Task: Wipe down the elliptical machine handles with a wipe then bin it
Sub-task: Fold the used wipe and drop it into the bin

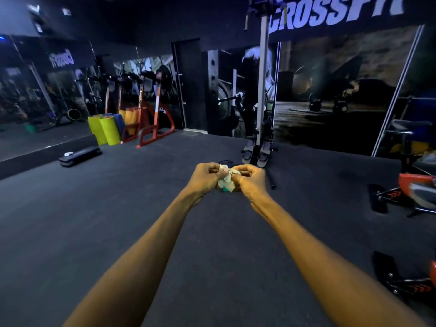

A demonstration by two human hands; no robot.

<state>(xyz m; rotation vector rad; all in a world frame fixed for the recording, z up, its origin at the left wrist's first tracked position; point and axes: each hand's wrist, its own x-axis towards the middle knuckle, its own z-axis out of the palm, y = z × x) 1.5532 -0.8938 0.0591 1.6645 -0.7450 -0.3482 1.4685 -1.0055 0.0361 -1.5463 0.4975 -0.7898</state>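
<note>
Pale, crumpled and slightly greenish at its lower edge, a wipe (226, 181) sits bunched between a person's two hands, held out at arm's length over a dark rubber floor (118, 208). The left hand (204, 178) curls its fingers round the left side of the wipe, thumb on top. The right hand (250, 179) pinches the right side, its fingers also curled in. The hands nearly touch, and both bare forearms reach in from the near edge of the view.

Far beyond the hands stands a tall grey upright machine (262, 90) with two foot pedals at its base. Behind it a wall mural (330, 90) shows weightlifting scenes under large white "CROSSFIT" lettering. On the far left, a mirror wall (35, 90) reflects the gym. Near it stand two yellow-green rolled mats (105, 129), a red metal rack (151, 119) and a low black step platform (80, 155) lying on the floor. At the right edge, parts of orange and black machines (415, 192) show; what kind they are cannot be told.
</note>
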